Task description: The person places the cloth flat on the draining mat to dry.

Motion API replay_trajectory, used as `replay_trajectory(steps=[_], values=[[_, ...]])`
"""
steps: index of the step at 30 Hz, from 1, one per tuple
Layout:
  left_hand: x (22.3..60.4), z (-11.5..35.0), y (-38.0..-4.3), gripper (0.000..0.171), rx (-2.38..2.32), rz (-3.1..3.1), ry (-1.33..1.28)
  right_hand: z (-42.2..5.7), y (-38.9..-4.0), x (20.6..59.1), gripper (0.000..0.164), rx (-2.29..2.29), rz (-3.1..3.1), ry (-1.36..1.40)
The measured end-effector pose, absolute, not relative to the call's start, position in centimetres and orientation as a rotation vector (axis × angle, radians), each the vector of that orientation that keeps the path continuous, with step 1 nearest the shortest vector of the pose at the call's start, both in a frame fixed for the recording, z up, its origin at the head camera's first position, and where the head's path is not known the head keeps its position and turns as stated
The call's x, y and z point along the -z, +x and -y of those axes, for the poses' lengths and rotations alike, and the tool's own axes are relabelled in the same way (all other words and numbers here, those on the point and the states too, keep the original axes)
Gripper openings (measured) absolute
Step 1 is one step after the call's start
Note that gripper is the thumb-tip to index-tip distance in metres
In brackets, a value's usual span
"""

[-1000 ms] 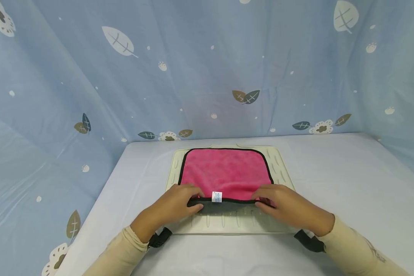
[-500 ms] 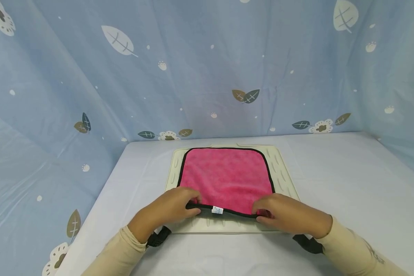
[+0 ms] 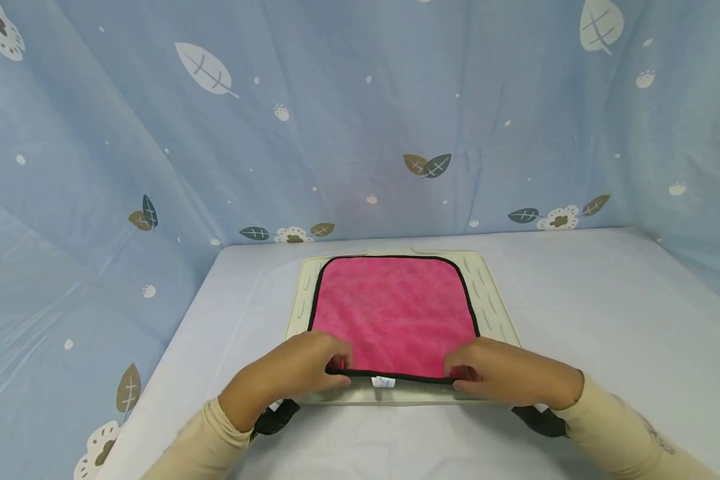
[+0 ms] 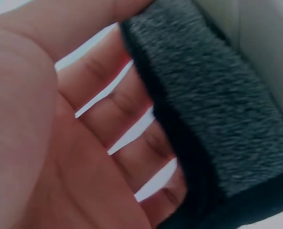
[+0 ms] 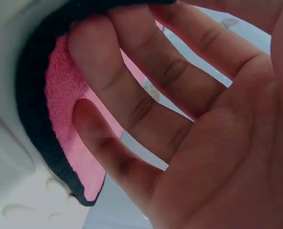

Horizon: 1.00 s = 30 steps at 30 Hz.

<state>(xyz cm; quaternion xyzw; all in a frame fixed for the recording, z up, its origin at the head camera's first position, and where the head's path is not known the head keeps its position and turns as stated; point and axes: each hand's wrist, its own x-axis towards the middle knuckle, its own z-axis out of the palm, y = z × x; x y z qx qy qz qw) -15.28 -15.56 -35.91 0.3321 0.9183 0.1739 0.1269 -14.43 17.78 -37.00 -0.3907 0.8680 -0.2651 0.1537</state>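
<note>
A pink cloth (image 3: 390, 310) with black edging lies over a cream ribbed board (image 3: 493, 300) in the head view. My left hand (image 3: 303, 363) pinches its near edge towards the left corner; the grey underside (image 4: 213, 100) shows in the left wrist view. Towards the right corner, my right hand (image 3: 498, 370) pinches the same edge between thumb and fingers. In the right wrist view several fingers (image 5: 136, 102) lie against the pink side. Between the hands a small white label (image 3: 383, 382) hangs at the edge.
The board rests on a white-covered table (image 3: 612, 320). A blue curtain (image 3: 360, 120) printed with leaves rises behind and along the left side. Black straps (image 3: 540, 421) sit at both wrists.
Both hands have drawn the cloth's near edge towards me and down. The cloth now lies flatter and covers more of the board; the grey underside no longer shows in the head view.
</note>
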Motion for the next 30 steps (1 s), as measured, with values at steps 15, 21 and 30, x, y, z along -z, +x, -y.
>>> replay_trajectory(steps=[15, 21, 30], values=[[36.0, 15.7, -14.8, 0.011, -0.580, -2.540, 0.910, -17.9, -14.3, 37.2, 0.017, 0.776, -2.395, -1.101], [36.1, 15.6, -14.9, 0.024, -0.518, -2.570, 0.927, -17.7, -14.5, 37.3, 0.014, 0.775, -2.409, -1.121], [37.1, 15.5, -15.2, 0.015, -0.553, -2.599, 0.907, -17.4, -14.8, 37.6, 0.011, 0.723, -2.537, -1.103]])
